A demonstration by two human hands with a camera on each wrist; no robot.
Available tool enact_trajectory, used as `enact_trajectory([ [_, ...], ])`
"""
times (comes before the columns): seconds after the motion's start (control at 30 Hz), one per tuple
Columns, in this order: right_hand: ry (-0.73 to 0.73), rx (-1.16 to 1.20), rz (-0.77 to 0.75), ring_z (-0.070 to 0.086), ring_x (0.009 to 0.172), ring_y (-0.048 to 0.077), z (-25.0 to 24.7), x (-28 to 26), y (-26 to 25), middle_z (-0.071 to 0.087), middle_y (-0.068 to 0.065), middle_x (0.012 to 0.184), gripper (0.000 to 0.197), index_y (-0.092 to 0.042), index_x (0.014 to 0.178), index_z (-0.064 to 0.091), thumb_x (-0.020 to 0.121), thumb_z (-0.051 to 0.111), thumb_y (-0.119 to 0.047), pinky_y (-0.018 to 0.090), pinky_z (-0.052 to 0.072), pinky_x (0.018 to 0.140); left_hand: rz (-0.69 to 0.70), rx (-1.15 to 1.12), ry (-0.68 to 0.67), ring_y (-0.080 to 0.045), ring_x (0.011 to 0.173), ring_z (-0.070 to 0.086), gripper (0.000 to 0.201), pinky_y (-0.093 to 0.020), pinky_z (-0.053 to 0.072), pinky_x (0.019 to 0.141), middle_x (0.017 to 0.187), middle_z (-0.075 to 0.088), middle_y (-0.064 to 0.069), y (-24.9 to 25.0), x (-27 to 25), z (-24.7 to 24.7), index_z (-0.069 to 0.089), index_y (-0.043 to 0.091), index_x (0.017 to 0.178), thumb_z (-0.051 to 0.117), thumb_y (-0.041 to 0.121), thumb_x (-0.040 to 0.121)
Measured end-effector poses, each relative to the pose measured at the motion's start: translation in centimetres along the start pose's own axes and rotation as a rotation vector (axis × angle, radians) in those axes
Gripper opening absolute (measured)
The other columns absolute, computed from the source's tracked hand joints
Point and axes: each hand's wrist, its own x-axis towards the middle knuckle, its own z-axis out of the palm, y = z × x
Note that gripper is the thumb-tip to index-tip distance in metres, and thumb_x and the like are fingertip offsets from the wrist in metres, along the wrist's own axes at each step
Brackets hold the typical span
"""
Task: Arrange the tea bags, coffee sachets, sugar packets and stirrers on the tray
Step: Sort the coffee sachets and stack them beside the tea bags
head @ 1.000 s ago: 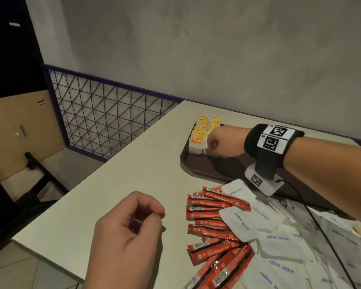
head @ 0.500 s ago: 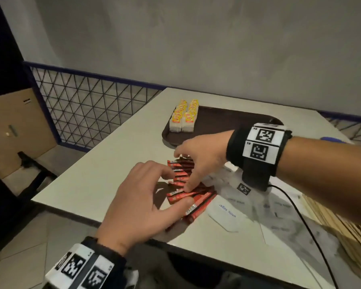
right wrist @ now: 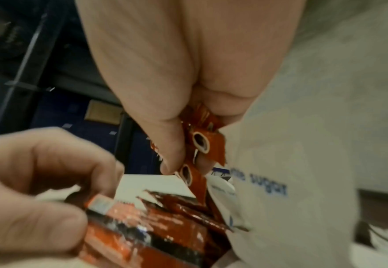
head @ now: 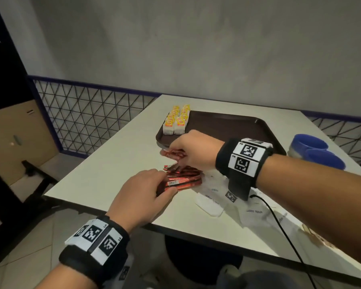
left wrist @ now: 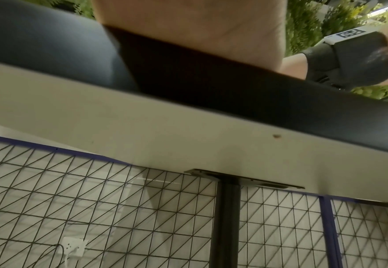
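The right hand (head: 193, 152) pinches a few red coffee sachets (head: 174, 153) between thumb and fingers and holds them lifted above the table (head: 104, 172), near the near-left corner of the brown tray (head: 227, 126). The left hand (head: 142, 197) grips the near end of the remaining sachet pile (head: 183, 179), which lies on the table just before the tray. The tea bags (head: 176, 119) (yellow labels, two rows) stand in the far-left corner of the tray. The white sugar packets (head: 211, 205) lie spread on the table to the right of the pile, under the right wrist. The wooden stirrers (head: 313, 235) lie at the near-right edge. Two blue cups (head: 315, 150) stand right of the tray.
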Motion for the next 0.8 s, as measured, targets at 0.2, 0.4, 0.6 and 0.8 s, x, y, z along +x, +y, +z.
enact_trajectory([
  [0.2,0.154,0.626,0.201,0.071,0.095,0.008,1.0,-1.5,3.3,0.075,-0.006,0.105,0.023,-0.019,0.120,0.069,0.097,0.069,-0.019,0.029,0.058,0.088,0.016,0.080,-0.061,-0.011,0.075,0.051,0.021,-0.027,0.035,0.061,0.082,0.054,0.014,0.9,0.2,-0.4,0.047,0.033,0.089,0.043,0.051,0.101],
  [0.4,0.232,1.077,0.195,0.071,0.100,0.002,1.2,-2.6,4.5,0.077,-0.006,0.108,0.029,-0.027,0.128,0.062,0.105,0.054,-0.012,0.025,0.056,0.093,-0.020,0.187,-0.319,-0.012,0.084,0.055,0.013,-0.030,0.045,0.070,0.094,0.057,0.014,1.2,2.6,-2.9,0.044,0.038,0.098,0.041,0.048,0.106],
  [0.6,0.293,1.437,0.271,0.075,0.101,0.016,1.0,-3.3,7.1,0.078,0.002,0.109,0.020,-0.020,0.110,0.062,0.108,0.044,-0.009,0.028,0.059,0.083,-0.067,0.198,-0.470,-0.016,0.072,0.052,0.035,-0.029,0.037,0.060,0.072,0.055,0.009,1.3,8.1,-6.0,0.048,0.029,0.071,0.053,0.036,0.105],
  [0.8,0.412,1.965,0.195,0.072,0.073,0.016,-2.0,-1.3,11.0,0.071,0.023,0.121,0.016,0.001,0.117,0.051,0.108,0.039,-0.004,0.050,0.056,0.098,-0.186,-0.469,-0.024,-0.007,0.046,0.043,0.033,-0.025,0.032,0.050,0.054,0.051,0.006,3.4,13.8,-7.2,0.073,0.016,0.082,0.052,0.023,0.107],
])
